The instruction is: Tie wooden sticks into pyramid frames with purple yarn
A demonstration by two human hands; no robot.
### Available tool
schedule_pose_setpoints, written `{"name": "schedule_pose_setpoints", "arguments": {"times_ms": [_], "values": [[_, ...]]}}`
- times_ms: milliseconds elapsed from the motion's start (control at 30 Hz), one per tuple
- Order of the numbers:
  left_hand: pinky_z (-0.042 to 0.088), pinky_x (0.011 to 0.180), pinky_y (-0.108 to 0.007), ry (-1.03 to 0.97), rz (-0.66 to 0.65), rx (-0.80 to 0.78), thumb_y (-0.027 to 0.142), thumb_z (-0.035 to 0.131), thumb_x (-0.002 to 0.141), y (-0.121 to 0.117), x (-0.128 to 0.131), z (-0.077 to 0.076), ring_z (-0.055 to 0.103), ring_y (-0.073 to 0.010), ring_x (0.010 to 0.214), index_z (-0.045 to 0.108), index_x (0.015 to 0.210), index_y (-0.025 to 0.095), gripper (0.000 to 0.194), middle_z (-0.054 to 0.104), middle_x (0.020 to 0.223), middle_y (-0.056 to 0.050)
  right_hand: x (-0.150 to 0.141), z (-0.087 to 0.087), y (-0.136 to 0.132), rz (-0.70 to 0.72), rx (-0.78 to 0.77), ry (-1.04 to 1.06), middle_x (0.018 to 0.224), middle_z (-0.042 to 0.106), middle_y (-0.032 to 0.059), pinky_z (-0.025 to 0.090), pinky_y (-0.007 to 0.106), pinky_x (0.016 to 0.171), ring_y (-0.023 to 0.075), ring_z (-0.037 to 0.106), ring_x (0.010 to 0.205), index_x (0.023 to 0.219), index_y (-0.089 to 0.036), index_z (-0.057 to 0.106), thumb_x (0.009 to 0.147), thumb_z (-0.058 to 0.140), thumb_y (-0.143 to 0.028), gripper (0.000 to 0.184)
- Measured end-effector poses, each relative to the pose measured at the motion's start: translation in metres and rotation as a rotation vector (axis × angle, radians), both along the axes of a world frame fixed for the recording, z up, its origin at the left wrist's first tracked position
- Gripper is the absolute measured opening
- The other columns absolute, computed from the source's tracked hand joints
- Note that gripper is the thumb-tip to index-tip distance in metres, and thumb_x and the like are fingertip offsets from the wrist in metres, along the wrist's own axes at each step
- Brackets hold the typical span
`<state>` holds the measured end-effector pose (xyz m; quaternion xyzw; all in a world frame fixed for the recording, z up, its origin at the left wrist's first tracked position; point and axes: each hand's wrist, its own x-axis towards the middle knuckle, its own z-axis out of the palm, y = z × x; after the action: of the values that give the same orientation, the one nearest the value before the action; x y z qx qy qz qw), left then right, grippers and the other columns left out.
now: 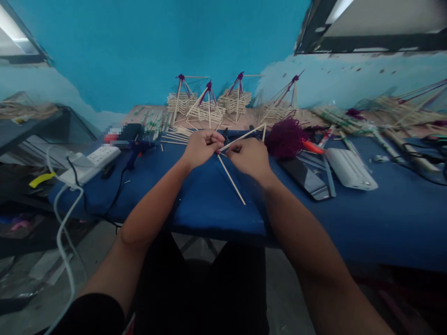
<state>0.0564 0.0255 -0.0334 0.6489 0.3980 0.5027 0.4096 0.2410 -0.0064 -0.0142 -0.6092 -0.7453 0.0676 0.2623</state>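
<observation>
My left hand (202,146) and my right hand (249,157) meet over the blue table (209,204), both closed where thin wooden sticks (232,179) cross. One stick runs down toward me, another (244,136) slants up to the right. A ball of purple yarn (285,137) lies just right of my right hand. Several finished stick structures (208,108) with purple-bound tops stand at the back of the table.
A white power strip (92,163) with cables and a blue glue gun (138,150) lie at left. A dark phone (305,179), a white ribbed box (349,168) and an orange-handled tool (312,147) lie at right. Loose sticks (176,135) are piled behind my hands.
</observation>
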Motion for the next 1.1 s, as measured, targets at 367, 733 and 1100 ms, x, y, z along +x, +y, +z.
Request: {"name": "schedule_pose_setpoints", "arguments": {"times_ms": [367,733,1100], "values": [[0.064,0.068,-0.025,-0.002,0.004,0.013,-0.003,0.075,0.085,-0.002,-0.004,0.001,0.077,-0.0122,0.066,0.072,0.102,0.015,0.025,0.078,0.073,0.001,0.003,0.000,0.001,0.081,0.045,0.092,0.087,0.084,0.0078,0.057,0.037,0.083,0.0273,0.079,0.085,0.091,-0.020,0.089,0.090,0.075,-0.023,0.014],[0.068,0.081,-0.027,0.027,-0.040,-0.006,-0.005,0.078,0.081,0.004,-0.008,-0.005,0.082,-0.0144,0.081,0.075,0.097,0.014,0.025,0.081,0.084,-0.003,0.005,-0.004,0.006,0.251,0.128,0.229,0.093,0.086,0.0057,0.059,0.034,0.090,0.0234,0.079,0.088,0.091,-0.021,0.087,0.089,0.069,-0.020,0.018],[0.068,0.080,-0.030,0.014,0.002,-0.004,-0.012,0.075,0.077,-0.001,-0.005,0.000,0.082,-0.0162,0.078,0.072,0.106,0.014,0.040,0.081,0.080,0.000,0.003,-0.003,0.006,0.304,0.149,0.252,0.102,0.085,0.0047,0.059,0.032,0.092,0.0215,0.079,0.094,0.120,-0.022,0.090,0.089,0.070,-0.013,0.038]]}}
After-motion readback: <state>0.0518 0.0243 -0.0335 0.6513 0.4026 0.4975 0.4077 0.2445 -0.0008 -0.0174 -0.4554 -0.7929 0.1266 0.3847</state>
